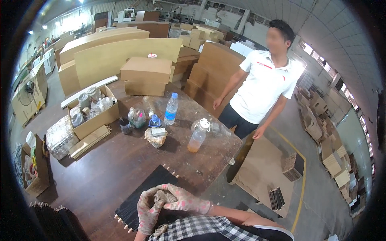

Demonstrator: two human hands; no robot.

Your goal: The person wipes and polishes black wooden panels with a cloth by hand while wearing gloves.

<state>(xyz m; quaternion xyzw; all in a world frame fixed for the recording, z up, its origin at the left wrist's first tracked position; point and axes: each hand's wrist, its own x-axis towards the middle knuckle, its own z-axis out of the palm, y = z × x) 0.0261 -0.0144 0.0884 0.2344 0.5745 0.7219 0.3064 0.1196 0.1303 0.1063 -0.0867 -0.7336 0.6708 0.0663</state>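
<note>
The worker's left hand (148, 213) and right hand (188, 199), both gloved, curl their fingers around crumpled greyish cloth (164, 197) above a black board (152, 179) on the brown table (100, 180), its long axis slanting away rightward, near end closest to the left hand.

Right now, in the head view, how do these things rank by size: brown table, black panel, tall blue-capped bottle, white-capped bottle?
1. Brown table
2. Black panel, partly hidden
3. Tall blue-capped bottle and white-capped bottle: look alike; the latter seems nearer the camera, so I cannot rank them.
</note>
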